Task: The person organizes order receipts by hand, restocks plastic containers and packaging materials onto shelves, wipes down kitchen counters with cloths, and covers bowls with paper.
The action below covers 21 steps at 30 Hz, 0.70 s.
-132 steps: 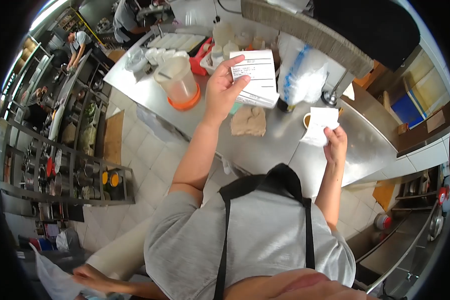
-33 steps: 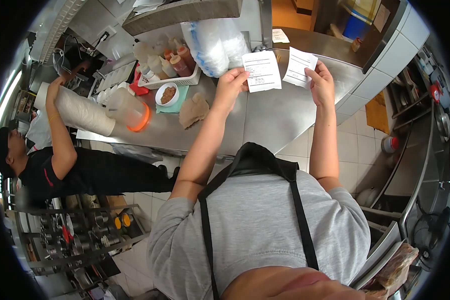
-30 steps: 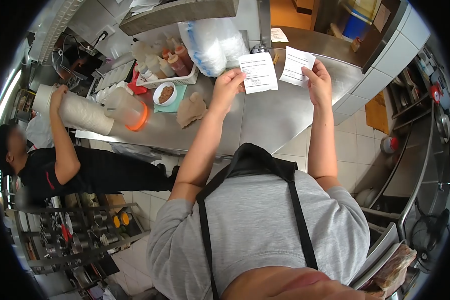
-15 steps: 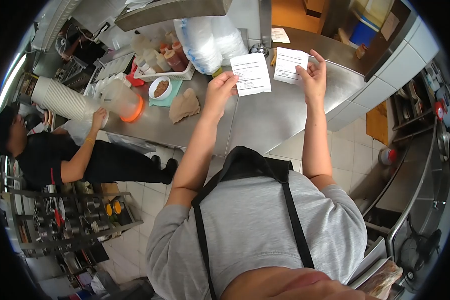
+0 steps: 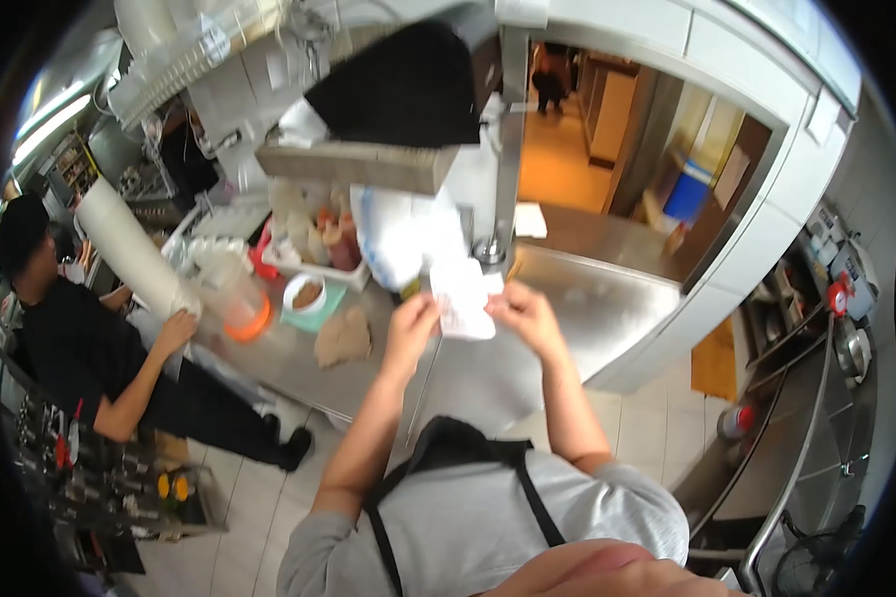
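My left hand (image 5: 411,331) pinches the left edge of a white paper slip (image 5: 461,304) over the metal counter. Close on its right, my right hand (image 5: 523,313) has its fingers closed at the slip's right side, where a second small piece of paper (image 5: 492,284) shows. The papers overlap or lie side by side, and blur hides which. Behind them stand clear plastic bags (image 5: 400,234). Left of my left hand, a brown cloth (image 5: 344,336) lies on the counter, near a white bowl of brown food (image 5: 305,296) on a green cloth (image 5: 314,316).
At the left, a person in black (image 5: 70,318) holds a tall stack of white containers (image 5: 134,251). A clear container with an orange rim (image 5: 237,298) and a tray of sauce bottles (image 5: 314,249) stand on the counter (image 5: 478,383). A shelf (image 5: 353,167) overhangs the back.
My two hands have come together, bringing the slips from apart to touching or overlapping. The view has tilted up, showing more of the pass-through opening. The person at the left still holds the stack.
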Motion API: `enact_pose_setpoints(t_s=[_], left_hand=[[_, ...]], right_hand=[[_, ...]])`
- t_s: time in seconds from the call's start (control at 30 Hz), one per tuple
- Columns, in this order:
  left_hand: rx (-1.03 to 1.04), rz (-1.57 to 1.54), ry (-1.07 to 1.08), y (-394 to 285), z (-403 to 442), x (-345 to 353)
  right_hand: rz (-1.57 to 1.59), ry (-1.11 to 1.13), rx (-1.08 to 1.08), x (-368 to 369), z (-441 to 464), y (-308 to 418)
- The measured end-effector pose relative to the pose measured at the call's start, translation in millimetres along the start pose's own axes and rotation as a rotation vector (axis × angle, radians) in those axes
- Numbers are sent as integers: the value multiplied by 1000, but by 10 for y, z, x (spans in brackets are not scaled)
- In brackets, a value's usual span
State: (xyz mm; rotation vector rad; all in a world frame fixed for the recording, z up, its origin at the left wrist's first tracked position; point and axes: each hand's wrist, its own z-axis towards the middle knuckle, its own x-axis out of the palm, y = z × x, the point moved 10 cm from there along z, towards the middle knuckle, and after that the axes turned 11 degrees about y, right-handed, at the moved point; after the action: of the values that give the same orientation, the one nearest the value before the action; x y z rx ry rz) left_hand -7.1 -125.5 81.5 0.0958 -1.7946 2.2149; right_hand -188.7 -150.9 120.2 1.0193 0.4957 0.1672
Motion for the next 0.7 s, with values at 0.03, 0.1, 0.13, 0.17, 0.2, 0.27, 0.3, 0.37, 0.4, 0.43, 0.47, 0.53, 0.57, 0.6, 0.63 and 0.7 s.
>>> enact_pose_setpoints(t_s=[0.03, 0.1, 0.13, 0.17, 0.2, 0.27, 0.3, 0.37, 0.4, 0.43, 0.47, 0.53, 0.57, 0.6, 0.63, 0.7], left_hand=[[0, 70, 0, -58, -30, 7], [48, 49, 12, -156, -56, 55], [66, 21, 11, -170, -62, 58], [74, 23, 19, -156, -60, 42], [74, 7, -17, -115, -75, -39], [74, -10, -52, -64, -104, -149], [80, 3, -95, -57, -133, -224], [83, 16, -141, -31, -192, -322], [79, 13, -138, -9, -214, -348], [75, 11, -137, 3, -236, -371], [73, 11, -140, -3, -270, -397], [91, 81, -112, -69, -377, -406], [83, 78, -114, -58, -426, -443], [103, 40, -145, -63, -486, -513], [122, 1, -176, -78, -559, -586], [119, -28, -220, -148, -732, -754]], right_hand=[[52, 29, 19, 31, 15, 50], [152, 59, 100, 111, 66, -145], [160, 77, 124, 120, 91, -155], [155, 71, 116, 116, 120, -140], [244, 66, 122, 141, 134, -156], [331, 60, 126, 192, 166, -150], [371, 55, 116, 219, 179, -118], [412, 51, 108, 274, 194, -120], [390, 72, 123, 323, 204, -162], [368, 93, 138, 374, 213, -198], [370, 95, 140, 410, 222, -215], [328, 128, 148, 534, 199, -218], [331, 129, 155, 592, 175, -202], [268, 160, 146, 669, 162, -134], [206, 191, 137, 757, 147, -73], [222, 218, 142, 955, 137, -18]])
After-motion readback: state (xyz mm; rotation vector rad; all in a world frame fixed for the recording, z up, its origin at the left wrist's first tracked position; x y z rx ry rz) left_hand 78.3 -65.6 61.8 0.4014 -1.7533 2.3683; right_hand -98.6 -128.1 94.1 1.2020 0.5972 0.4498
